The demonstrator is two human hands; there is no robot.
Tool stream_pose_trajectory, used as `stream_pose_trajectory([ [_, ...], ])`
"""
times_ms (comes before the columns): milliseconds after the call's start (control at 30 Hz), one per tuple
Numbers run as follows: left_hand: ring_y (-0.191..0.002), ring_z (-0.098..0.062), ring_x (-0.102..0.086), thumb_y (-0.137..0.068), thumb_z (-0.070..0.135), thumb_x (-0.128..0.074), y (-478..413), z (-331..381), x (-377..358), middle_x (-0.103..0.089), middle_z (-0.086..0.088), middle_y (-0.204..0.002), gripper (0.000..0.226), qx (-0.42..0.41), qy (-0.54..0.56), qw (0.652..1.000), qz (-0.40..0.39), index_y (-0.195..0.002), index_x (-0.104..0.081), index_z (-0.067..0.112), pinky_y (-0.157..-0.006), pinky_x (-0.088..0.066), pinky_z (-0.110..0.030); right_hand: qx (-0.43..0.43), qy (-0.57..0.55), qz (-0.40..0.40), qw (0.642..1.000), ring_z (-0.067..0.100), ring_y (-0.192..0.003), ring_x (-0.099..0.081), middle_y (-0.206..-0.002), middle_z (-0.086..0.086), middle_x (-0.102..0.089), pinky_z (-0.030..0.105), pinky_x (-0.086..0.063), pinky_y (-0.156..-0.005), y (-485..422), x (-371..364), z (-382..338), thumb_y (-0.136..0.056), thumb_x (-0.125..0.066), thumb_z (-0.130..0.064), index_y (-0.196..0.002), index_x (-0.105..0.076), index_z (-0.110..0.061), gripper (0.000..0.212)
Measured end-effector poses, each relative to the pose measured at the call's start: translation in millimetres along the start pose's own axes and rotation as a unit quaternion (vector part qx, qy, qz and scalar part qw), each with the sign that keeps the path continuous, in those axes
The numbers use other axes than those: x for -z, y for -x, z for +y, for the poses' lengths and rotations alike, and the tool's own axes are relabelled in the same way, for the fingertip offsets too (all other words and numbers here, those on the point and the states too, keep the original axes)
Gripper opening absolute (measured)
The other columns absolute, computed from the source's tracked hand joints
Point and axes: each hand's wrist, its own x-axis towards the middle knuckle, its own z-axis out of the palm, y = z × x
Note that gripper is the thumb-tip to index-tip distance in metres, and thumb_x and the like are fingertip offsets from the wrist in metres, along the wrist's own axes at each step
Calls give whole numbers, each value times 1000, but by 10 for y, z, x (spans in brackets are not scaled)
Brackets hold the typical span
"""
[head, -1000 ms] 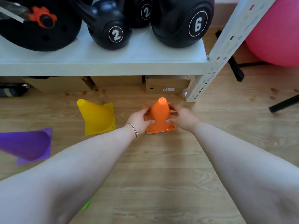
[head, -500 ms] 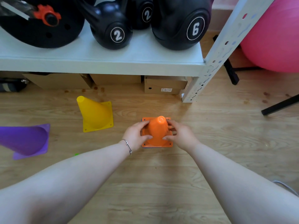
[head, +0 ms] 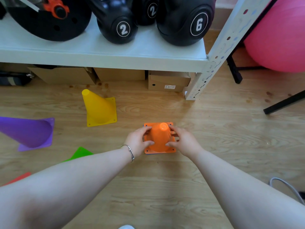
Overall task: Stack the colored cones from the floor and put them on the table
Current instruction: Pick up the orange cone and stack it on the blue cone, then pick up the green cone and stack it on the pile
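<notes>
An orange cone [head: 159, 138] stands upright on the wooden floor, with a thin blue edge of another cone showing under its base. My left hand [head: 138, 141] grips its left side and my right hand [head: 182, 140] grips its right side. A yellow cone [head: 98, 108] stands upright to the left. A purple cone [head: 29, 132] lies on its side at the far left. A green cone [head: 78, 154] and a red cone [head: 18, 178] peek out from behind my left forearm.
A white metal shelf [head: 105, 53] with black kettlebells [head: 184, 20] runs across the top; its leg [head: 199, 86] stands just right of the boxes [head: 168, 80] beneath. A pink exercise ball [head: 280, 35] and black stand legs [head: 283, 103] are at right. A grey cable [head: 287, 187] lies at lower right.
The orange cone, held by both hands, has come toward me and away from the shelf leg. It now sits flat on the floor, seen from above.
</notes>
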Motion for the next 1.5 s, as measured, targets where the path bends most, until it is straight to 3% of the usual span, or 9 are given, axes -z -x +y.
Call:
stream_pose_trajectory([
  [267,-122,-24,-54,-75,29,-76,-9,54,51,-52,-8,-137,72,-4,-55,997,-44,-137,-40,20,-104,-43,-39,9,38,-12,999,18,-123,-52,-138,6,-51,28,-40,-99,49,28,-128,-70,-81,-30,-144,-35,-23,87],
  [433,-122,-32,-49,-83,33,-66,71,112,191,-47,-11,-135,69,-17,-172,984,-48,-141,-31,21,-101,-43,-40,48,74,19,996,22,-128,-46,-139,6,-49,30,-36,-103,123,98,-296,-73,-78,-35,-145,-32,-21,86],
  [567,-124,-32,-43,-86,39,-59,232,160,424,-42,-8,-139,68,-44,-348,936,-2,-142,-25,21,-95,-45,-44,98,105,55,988,24,-124,-48,-133,4,-52,38,-40,-103,154,172,-533,-74,-74,-41,-143,-33,-23,82],
  [667,-131,-32,-37,-84,40,-60,308,214,613,-38,-9,-143,71,-30,-427,902,55,-142,-25,18,-101,-38,-44,134,207,85,965,25,-122,-47,-132,2,-52,42,-41,-99,162,231,-773,-80,-65,-44,-142,-33,-25,73],
  [767,-136,-34,-31,-84,40,-60,378,274,783,-35,-12,-146,71,1,-445,890,98,-141,-26,16,-108,-31,-49,158,327,112,925,27,-118,-48,-129,2,-54,42,-39,-94,164,241,-998,-83,-58,-44,-139,-37,-22,64],
  [900,-134,-35,-32,-84,41,-58,514,344,991,-38,-13,-144,67,10,-455,879,143,-139,-29,15,-108,-30,-52,157,411,104,892,31,-114,-50,-118,5,-59,46,-36,-99,130,165,-1227,-82,-59,-40,-124,-46,-17,50],
  [1033,-134,-35,-32,-82,44,-59,725,319,1255,-38,-12,-145,68,16,-463,870,172,-137,-31,16,-109,-29,-52,178,424,121,880,32,-108,-54,-110,7,-62,48,-36,-101,95,79,-1469,-79,-63,-36,-112,-52,-15,41],
  [1267,-132,-34,-39,-78,45,-65,1453,-98,2005,-41,-13,-145,73,93,-460,850,241,-137,-37,15,-103,-38,-48,253,422,94,865,31,-111,-54,-113,6,-61,48,-36,-103,78,-274,-2047,-83,-57,-35,-117,-52,-16,39],
  [1500,-109,-35,-58,-54,38,-84,2223,-828,2168,-59,-15,-123,78,199,-440,845,229,-122,-55,13,-81,-52,-43,309,428,18,849,30,-110,-53,-116,4,-59,45,-39,-95,144,-954,-2490,-80,-57,-33,-120,-50,-20,43],
])
